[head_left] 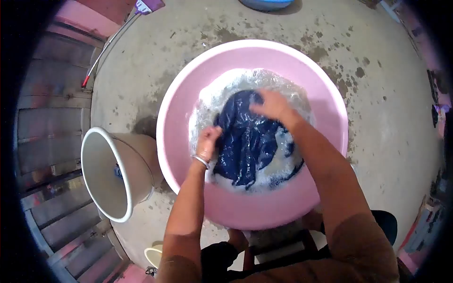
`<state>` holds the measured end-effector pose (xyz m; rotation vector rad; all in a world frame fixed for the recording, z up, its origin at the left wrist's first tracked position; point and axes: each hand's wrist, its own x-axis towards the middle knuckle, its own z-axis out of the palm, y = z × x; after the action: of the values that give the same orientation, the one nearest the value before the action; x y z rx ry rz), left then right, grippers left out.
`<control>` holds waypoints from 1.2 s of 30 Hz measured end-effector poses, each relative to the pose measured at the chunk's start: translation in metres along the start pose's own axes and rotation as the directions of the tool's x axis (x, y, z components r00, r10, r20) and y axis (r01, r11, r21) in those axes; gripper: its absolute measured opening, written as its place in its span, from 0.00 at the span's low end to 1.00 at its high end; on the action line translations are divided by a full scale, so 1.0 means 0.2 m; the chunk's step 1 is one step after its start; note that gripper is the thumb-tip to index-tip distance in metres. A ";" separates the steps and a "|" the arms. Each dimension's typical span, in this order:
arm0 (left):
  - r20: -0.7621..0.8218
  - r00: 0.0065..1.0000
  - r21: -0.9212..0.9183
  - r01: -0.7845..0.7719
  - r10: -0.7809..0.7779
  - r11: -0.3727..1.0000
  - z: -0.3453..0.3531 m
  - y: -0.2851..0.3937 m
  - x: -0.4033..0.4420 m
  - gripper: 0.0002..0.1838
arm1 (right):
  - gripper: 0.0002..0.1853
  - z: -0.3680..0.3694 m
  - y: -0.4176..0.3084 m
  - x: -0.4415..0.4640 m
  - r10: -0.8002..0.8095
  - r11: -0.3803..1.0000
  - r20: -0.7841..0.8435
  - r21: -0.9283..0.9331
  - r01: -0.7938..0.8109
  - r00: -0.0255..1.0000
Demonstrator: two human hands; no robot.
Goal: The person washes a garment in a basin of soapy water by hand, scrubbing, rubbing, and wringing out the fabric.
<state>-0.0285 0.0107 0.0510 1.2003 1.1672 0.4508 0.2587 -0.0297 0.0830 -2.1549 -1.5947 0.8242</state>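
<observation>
A dark blue wet garment [245, 141] lies spread in soapy water [292, 92] inside a large pink basin [245, 212]. My left hand [207, 142], with a pale bangle at the wrist, is closed at the garment's left edge, its fingers curled against the cloth. Over the garment's upper right part is my right hand [275, 107], blurred by motion, with its fingers apart. Whether it touches the fabric is hard to make out. Part of the garment sits under the suds on the right.
Left of the basin, a pale bucket [146, 162] with a wire handle leans over, a small dark blue thing [118, 170] inside. A long-handled purple broom [146, 6] rests by the left wall. A blue basin [266, 4] stands at the far edge. The concrete floor [137, 70] has wet patches.
</observation>
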 end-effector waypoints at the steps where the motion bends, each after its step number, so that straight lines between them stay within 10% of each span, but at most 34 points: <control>1: -0.029 0.998 0.286 0.056 -0.050 0.957 0.04 -0.06 -0.01 0.10 | 0.29 0.07 -0.05 0.01 -0.142 0.969 0.140 -0.180 0.166 0.980; 4: -0.113 0.990 0.638 0.142 -0.090 0.757 0.08 -0.05 -0.01 0.15 | 0.28 0.22 -0.02 0.01 -0.434 0.821 0.274 -0.271 0.502 0.858; 6: -0.166 0.981 0.715 0.190 -0.101 0.673 0.11 -0.06 -0.02 0.19 | 0.23 0.27 0.08 0.10 0.161 0.983 0.051 0.076 -0.164 0.986; 7: -0.218 0.939 0.176 0.305 -0.265 0.936 0.15 -0.07 -0.01 0.24 | 0.17 0.47 0.21 0.19 0.240 0.937 -0.032 0.270 -0.223 0.970; 8: -0.166 0.891 -0.427 0.322 -0.424 0.845 0.18 -0.07 0.00 0.28 | 0.17 0.40 0.07 0.14 0.308 0.860 0.175 0.369 -0.353 0.935; 9: 0.054 0.963 -0.537 0.251 -0.265 0.805 0.18 0.00 0.01 0.35 | 0.17 0.26 -0.16 0.06 0.337 0.765 0.368 0.429 -0.480 0.867; 10: 0.211 0.905 -0.656 0.411 -0.369 0.633 0.21 0.08 0.00 0.38 | 0.21 0.25 -0.32 -0.07 0.036 0.725 0.159 0.675 -0.135 0.987; 12: 0.383 0.906 -0.814 0.424 -0.181 0.396 0.17 -0.30 0.13 0.39 | 0.23 0.30 -0.56 -0.29 -0.114 0.585 0.291 0.792 -0.173 0.950; 13: 0.251 0.947 -0.806 0.319 -0.201 0.499 0.28 0.04 -0.05 0.35 | 0.21 0.37 -0.63 -0.39 -0.276 0.799 -0.076 0.536 0.273 0.958; 20: 0.235 0.963 -0.867 0.269 -0.132 0.420 0.40 0.07 -0.15 0.27 | 0.13 0.35 -0.64 -0.36 -0.189 0.956 -0.250 0.176 0.236 0.950; 27: -0.135 0.948 -0.672 0.125 -0.287 0.730 0.08 0.24 -0.03 0.25 | 0.21 0.03 -0.02 0.09 0.117 0.993 -0.283 0.034 -0.112 0.952; 28: -0.316 0.927 -0.526 0.005 -0.201 0.851 0.01 0.08 0.07 0.28 | 0.22 0.07 0.05 0.09 0.062 0.997 -0.403 -0.007 -0.071 0.913; 30: -0.361 0.882 0.479 -0.102 0.302 0.872 0.05 -0.24 0.15 0.38 | 0.23 0.16 -0.01 -0.02 -0.325 0.930 -0.186 -0.241 0.277 0.927; 32: -0.159 0.984 0.434 -0.007 0.084 0.901 0.16 -0.17 0.01 0.37 | 0.18 0.24 -0.04 -0.08 -0.614 0.729 0.086 -0.321 0.605 0.785; 34: -0.075 0.984 0.444 0.178 -0.161 0.878 0.08 -0.25 0.06 0.36 | 0.14 0.27 -0.02 -0.02 -0.164 0.964 0.213 -0.172 0.202 0.963; 35: -0.007 0.918 0.461 0.354 -0.395 0.814 0.04 -0.29 0.07 0.36 | 0.16 0.44 0.05 0.04 -0.018 0.961 -0.113 -0.277 -0.014 0.993; 36: -0.015 0.914 0.464 0.366 -0.406 0.807 0.07 -0.23 0.05 0.36 | 0.16 0.45 0.00 0.05 -0.016 0.963 -0.103 -0.268 -0.012 0.995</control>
<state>-0.0261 -0.0041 0.0038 1.3180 1.4506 -0.2040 0.2041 -0.0258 0.0115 -2.3352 -1.7390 0.5076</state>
